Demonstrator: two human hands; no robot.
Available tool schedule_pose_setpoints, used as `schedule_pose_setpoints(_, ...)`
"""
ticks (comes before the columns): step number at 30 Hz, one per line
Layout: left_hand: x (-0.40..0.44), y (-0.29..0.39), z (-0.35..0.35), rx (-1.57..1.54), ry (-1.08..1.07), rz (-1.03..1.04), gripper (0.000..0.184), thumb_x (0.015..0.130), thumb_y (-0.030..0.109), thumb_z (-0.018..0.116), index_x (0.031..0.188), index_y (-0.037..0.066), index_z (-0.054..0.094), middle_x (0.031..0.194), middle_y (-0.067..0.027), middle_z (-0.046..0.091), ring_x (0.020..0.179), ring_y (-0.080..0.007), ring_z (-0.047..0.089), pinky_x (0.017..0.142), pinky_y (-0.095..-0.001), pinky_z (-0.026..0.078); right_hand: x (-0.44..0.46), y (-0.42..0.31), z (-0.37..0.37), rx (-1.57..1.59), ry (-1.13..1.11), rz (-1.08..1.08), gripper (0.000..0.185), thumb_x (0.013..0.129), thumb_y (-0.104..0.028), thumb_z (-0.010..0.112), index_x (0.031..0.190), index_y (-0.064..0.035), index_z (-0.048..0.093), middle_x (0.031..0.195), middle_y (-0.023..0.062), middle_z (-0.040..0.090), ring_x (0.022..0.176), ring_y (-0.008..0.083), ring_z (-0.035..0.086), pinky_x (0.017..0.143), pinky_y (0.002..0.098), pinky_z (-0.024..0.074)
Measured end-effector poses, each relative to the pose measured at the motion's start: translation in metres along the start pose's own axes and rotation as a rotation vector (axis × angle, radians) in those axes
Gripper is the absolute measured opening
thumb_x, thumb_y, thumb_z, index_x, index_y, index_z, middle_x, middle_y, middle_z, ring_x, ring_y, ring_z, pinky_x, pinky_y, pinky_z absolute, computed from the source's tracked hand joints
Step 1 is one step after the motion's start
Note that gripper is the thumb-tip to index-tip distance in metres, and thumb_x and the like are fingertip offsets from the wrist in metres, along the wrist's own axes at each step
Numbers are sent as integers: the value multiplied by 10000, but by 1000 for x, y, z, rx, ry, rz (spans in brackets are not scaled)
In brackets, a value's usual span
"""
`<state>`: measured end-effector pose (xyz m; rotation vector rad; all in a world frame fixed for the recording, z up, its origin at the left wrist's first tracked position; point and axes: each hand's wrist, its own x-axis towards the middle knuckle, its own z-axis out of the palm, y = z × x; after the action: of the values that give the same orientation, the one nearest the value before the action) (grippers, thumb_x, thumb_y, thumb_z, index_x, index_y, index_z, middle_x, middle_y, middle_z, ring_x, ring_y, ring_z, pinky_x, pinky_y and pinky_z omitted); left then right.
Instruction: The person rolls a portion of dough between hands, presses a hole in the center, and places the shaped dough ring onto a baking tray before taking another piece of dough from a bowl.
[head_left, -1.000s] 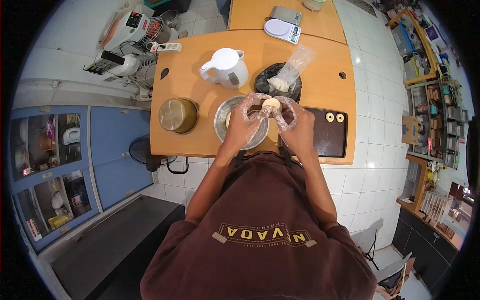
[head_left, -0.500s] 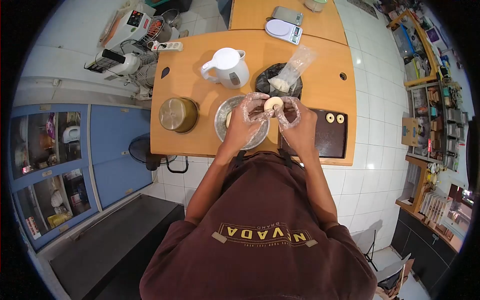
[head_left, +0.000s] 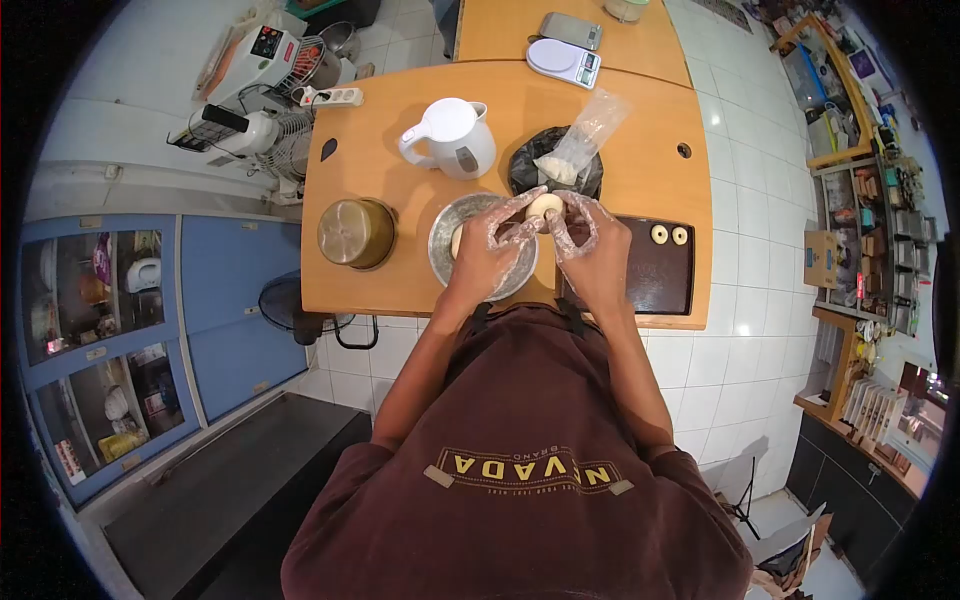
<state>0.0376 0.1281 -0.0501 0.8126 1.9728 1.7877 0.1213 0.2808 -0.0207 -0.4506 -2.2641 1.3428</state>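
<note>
A small round piece of pale dough (head_left: 545, 206) is held between the fingertips of both hands. My left hand (head_left: 494, 240), dusted with flour, grips its left side above the right part of a metal bowl (head_left: 441, 262). On the dough's right side is my right hand (head_left: 594, 243), also floury, over the left end of a dark tray (head_left: 665, 278). Two small dough rings (head_left: 680, 235) lie at the tray's upper right. More dough shows in the bowl, partly hidden by my left hand. Just beyond my hands sits a black bag (head_left: 524, 165) with a clear plastic bag (head_left: 592, 130) on it.
On the wooden table (head_left: 370, 110) stand a white electric kettle (head_left: 455, 137) and a brownish round container (head_left: 352, 232). Farther back are a white scale (head_left: 558, 60) and a grey scale (head_left: 571, 31). A power strip (head_left: 335, 97) lies at the left edge.
The dough has tilted and shifted slightly between my fingertips, and the fingers of both hands have changed position around it. The things on the table stay in place.
</note>
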Motion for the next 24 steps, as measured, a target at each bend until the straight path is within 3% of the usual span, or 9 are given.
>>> schedule_pose_setpoints(2,-1,-2,1,-14,10,3,441,929,15,659,1370,12,650,1155,-171,717,1050,-240,674,965,-358,501,0,-1,0,-20,32,-64,271,873,-53,759,1128,36,732,968,214,748,837,316,754,755,383,588)
schedule_pose_setpoints(5,1,1,0,24,9,19,406,939,17,656,1345,7,661,1158,-174,713,1056,-235,676,961,-355,505,-1,6,0,-71,3,-90,267,889,-56,762,1139,31,732,967,177,763,876,236,771,764,330,588)
schedule_pose_setpoints(8,2,13,4,-29,71,-1,350,948,12,659,1297,-4,672,1162,-171,714,1069,-217,688,947,-345,522,-1,0,-1,38,-48,88,284,858,-45,759,1127,38,720,995,227,745,893,344,754,783,391,584)
schedule_pose_setpoints(14,3,17,-2,51,28,-101,336,934,-9,679,1268,-27,655,1184,-158,719,1079,-205,706,933,-342,550,3,2,-5,-9,-104,-35,284,853,-56,762,1115,40,711,976,223,748,887,335,759,769,388,590)
schedule_pose_setpoints(20,5,11,1,-74,12,-60,424,889,-55,669,1311,-16,649,1187,-147,735,1107,-209,704,968,-346,547,0,1,-3,9,-66,77,307,846,-54,766,1132,43,709,997,226,743,891,343,751,789,410,582)
schedule_pose_setpoints(24,4,7,-5,-45,-10,-100,434,886,-38,691,1317,-16,648,1187,-142,739,1114,-206,704,970,-345,544,1,2,-5,-36,-70,-61,316,853,-56,768,1149,41,713,1009,225,742,890,344,749,785,406,581)
